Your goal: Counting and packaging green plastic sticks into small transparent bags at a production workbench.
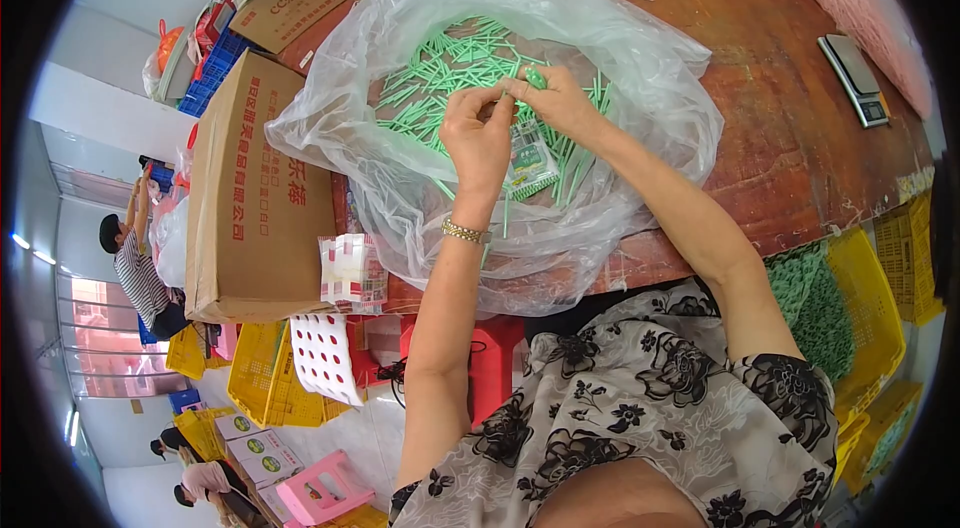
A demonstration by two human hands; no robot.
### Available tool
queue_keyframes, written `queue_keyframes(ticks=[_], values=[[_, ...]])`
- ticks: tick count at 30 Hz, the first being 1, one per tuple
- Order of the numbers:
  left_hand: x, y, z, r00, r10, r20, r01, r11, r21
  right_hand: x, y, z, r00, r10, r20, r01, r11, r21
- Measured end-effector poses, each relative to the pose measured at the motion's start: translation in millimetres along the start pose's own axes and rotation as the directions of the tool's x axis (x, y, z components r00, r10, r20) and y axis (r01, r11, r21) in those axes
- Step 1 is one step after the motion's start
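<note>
In front of me a large clear plastic bag [645, 40] lies spread open on the table, with many thin green sticks [442, 70] loose inside. Over this pile, my right hand [562, 97] is closed around a small bundle of green sticks [535, 76], whose ends show above the fingers. My left hand [478, 138] wears a gold-coloured watch [465, 231] on its wrist. Its thumb and forefinger are pinched together against the right fingertips; whatever is between them is hidden. Just below the hands, a small printed packet [534, 166] rests on the sticks.
A cardboard box [259, 190] and a stack of packets [352, 269] stand left on the wooden table [757, 108]. A digital scale [855, 78] and a bag of pink sticks [847, 3] lie right. Yellow crates [874, 318] flank the table. Several people [142, 273] are farther left.
</note>
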State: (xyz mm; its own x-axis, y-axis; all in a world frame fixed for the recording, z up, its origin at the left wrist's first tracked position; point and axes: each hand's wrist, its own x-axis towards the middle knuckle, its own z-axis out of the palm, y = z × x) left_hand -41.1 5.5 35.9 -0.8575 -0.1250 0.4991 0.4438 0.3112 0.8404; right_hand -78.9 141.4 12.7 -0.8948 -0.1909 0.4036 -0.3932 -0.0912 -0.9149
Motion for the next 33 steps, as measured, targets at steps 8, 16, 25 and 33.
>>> queue_keyframes(ticks=[8,16,25,33], values=[[-1.8,3.4,-13.5,0.979,-0.202,0.012,0.202,0.979,-0.025,-2.1,-10.0,-6.4,0.973,0.229,0.019,-0.230,0.961,0.153],[-7.7,5.3,-28.2,0.973,-0.213,-0.087,0.213,0.977,-0.003,3.0,10.1,0.1,0.997,-0.015,0.081,0.008,0.996,0.088],[-28.6,19.5,-30.2,0.919,-0.394,0.021,0.380,0.871,-0.310,0.4,-12.4,0.6,0.960,0.216,0.178,-0.255,0.938,0.234],[-35.4,38.5,-1.7,0.733,-0.481,0.481,0.648,0.280,-0.708,-15.1,-35.4,17.7,0.975,0.200,0.093,-0.210,0.971,0.117]])
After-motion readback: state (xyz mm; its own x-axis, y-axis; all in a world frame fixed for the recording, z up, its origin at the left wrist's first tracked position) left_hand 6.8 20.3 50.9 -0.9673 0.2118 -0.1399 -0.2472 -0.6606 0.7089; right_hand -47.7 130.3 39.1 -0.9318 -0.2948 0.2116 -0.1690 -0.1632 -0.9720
